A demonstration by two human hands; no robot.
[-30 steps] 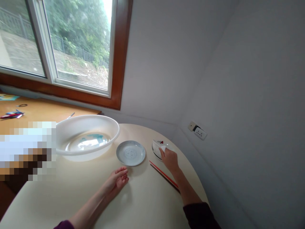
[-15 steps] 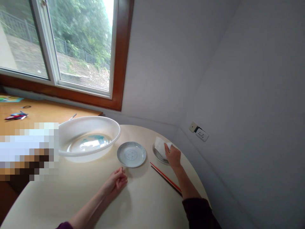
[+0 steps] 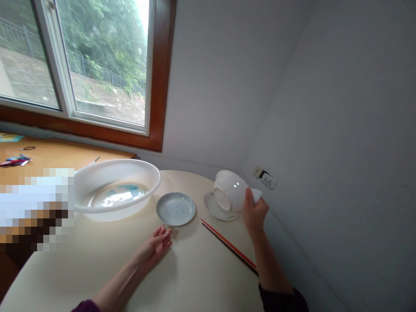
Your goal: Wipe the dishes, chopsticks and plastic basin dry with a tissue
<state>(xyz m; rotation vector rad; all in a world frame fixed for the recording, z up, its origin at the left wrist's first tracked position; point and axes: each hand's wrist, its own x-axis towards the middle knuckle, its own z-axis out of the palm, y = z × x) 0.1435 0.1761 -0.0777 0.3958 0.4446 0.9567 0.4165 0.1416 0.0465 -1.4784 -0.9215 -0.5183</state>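
Note:
My right hand (image 3: 255,213) grips a white bowl (image 3: 230,190) by its rim side. The bowl is tilted, its round foot towards me and its opening turned away to the right. A white corner shows between thumb and fingers; whether it is part of the bowl or a cloth I cannot tell. Under the bowl lies a pale small plate (image 3: 209,205), partly covered by it. My left hand (image 3: 160,241) hovers close to the near edge of a blue-grey patterned plate (image 3: 176,209). Its fingers are loosely curled with nothing visible in them.
Red and dark chopsticks (image 3: 229,246) lie slanting near my right forearm. A large translucent basin (image 3: 118,209) stands at left on the round table (image 3: 191,281). Pens (image 3: 16,161) lie on a wooden desk (image 3: 65,149) under the window. A wall socket (image 3: 269,179) is at right.
My right hand has moved right and lifted the bowl, which now shows its foot above the small plate. My left hand stays near the patterned plate; its fingers have loosened slightly.

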